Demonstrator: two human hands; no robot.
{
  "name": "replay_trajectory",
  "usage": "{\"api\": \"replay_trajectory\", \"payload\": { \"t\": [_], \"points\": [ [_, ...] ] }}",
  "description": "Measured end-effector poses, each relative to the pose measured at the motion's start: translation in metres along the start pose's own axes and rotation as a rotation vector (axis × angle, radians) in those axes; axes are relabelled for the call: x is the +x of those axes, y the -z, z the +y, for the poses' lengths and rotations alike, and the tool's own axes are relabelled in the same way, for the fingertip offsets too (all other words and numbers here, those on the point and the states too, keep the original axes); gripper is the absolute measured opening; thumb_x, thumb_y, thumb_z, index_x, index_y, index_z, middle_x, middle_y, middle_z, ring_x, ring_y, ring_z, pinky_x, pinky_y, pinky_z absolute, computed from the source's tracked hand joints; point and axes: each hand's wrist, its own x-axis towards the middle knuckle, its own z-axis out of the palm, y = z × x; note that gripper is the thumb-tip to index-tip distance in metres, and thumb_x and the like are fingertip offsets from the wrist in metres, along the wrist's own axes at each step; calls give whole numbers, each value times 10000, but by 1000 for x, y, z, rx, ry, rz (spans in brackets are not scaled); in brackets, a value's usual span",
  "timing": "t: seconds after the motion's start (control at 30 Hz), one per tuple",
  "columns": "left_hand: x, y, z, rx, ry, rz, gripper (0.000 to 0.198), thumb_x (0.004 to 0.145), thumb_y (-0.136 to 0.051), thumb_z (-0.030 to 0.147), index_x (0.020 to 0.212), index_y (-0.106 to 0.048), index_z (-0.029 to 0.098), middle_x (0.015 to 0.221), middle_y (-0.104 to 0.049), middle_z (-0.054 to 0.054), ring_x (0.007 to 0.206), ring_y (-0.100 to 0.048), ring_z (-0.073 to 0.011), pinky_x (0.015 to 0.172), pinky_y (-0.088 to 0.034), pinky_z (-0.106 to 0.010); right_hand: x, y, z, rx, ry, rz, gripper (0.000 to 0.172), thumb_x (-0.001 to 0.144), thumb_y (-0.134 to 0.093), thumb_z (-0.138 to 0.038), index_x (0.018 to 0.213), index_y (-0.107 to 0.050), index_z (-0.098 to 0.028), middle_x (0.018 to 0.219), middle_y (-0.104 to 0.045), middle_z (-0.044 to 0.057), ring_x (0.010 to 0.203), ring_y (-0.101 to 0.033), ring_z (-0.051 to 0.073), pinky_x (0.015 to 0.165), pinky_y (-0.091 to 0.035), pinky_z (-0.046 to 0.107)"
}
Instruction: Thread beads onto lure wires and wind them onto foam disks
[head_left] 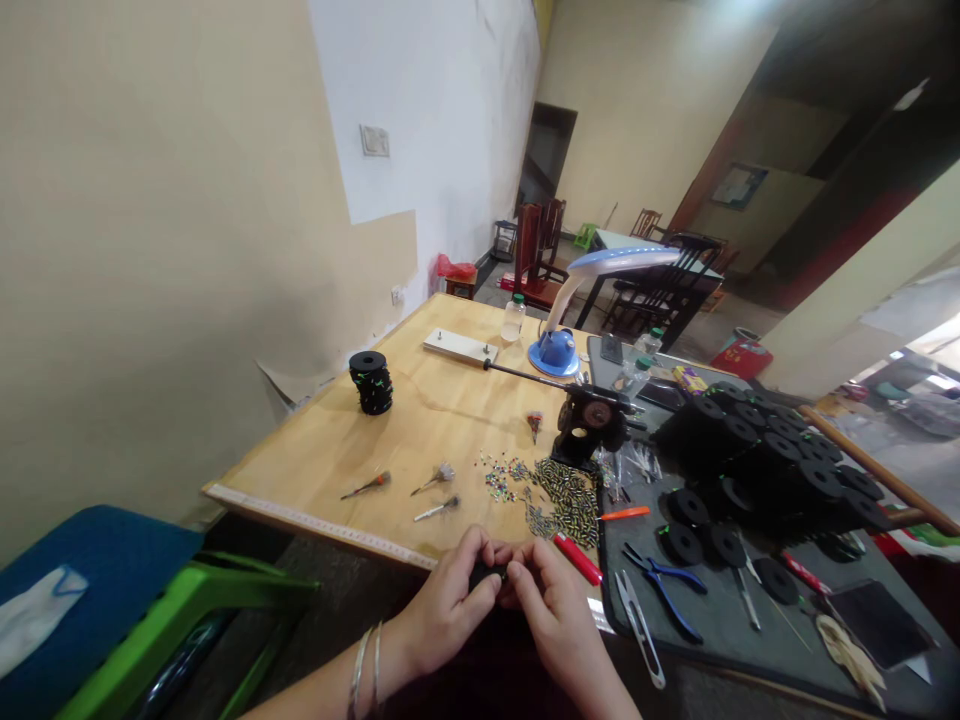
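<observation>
My left hand (450, 600) and my right hand (551, 600) meet at the near edge of the wooden table (420, 420). Together they pinch a small black object (487, 574), mostly hidden by the fingers. Two bangles sit on my left wrist. Just beyond my fingers lies a heap of small coloured beads and tubes (559, 492). A red-handled tool (577, 558) lies right beside my right hand.
A stack of black spools (370, 382) stands at mid table; many more (765, 450) are piled on the right on a dark mat (720, 610). Blue pliers (664, 580), snips (639, 612), a black winder (592, 420), a blue desk lamp (559, 345) and three small pin tools (435, 480) are about. A green stool (172, 610) stands at left.
</observation>
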Motion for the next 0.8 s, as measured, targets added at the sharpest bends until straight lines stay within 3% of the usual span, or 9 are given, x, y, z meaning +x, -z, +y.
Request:
{"api": "replay_trajectory", "payload": {
  "t": [0.8],
  "points": [
    [-3, -7, 6, 18, 10, 33, 81, 857, -448, 230, 856, -368, 224, 821, -453, 3, 769, -440, -170, 743, -412, -294, -3, 1, 4, -140, 79, 22, 171, 895, -508, -253, 734, -541, -206, 741, -614, 15, 657, -552, 169, 621, -452, 253]
  ]
}}
